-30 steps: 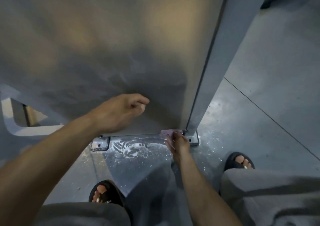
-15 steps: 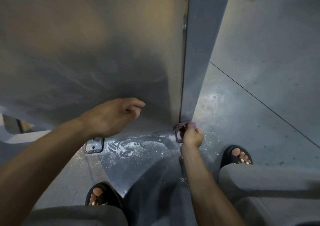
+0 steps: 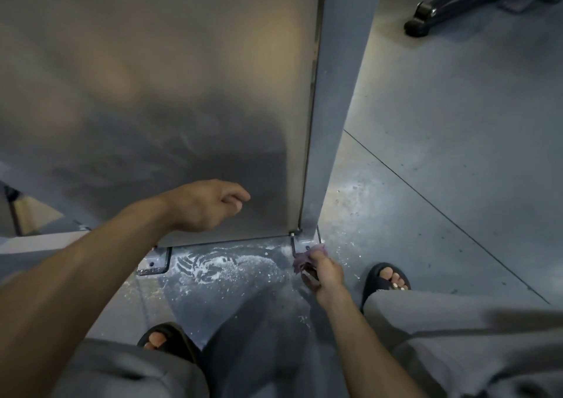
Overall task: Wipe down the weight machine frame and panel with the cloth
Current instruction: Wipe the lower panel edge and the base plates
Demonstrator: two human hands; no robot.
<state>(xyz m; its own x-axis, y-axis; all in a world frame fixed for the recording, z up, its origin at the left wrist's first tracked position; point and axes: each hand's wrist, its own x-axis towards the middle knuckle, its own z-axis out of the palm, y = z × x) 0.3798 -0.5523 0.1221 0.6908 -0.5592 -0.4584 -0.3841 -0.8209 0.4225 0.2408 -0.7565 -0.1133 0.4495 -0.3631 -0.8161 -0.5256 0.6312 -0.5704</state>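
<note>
Right grip [image 3: 323, 271] clutching crumpled purple cloth [image 3: 302, 261] at bolted metal foot plate [image 3: 301, 245], left grip [image 3: 210, 205] hovering loosely curled before smooth grey panel [image 3: 158, 93], no legible writing.

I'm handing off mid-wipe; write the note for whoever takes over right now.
Right hand grips the crumpled purple cloth at the bolted metal foot plate under the grey upright frame post.
Left hand, fingers loosely curled, holds nothing, in front of the lower part of the large brushed-metal panel; contact unclear.
Done: cannot tell; the panel shows faint streaks low down.
Left: finish the foot plate and post. White residue lies on the grey floor by the base.
</note>
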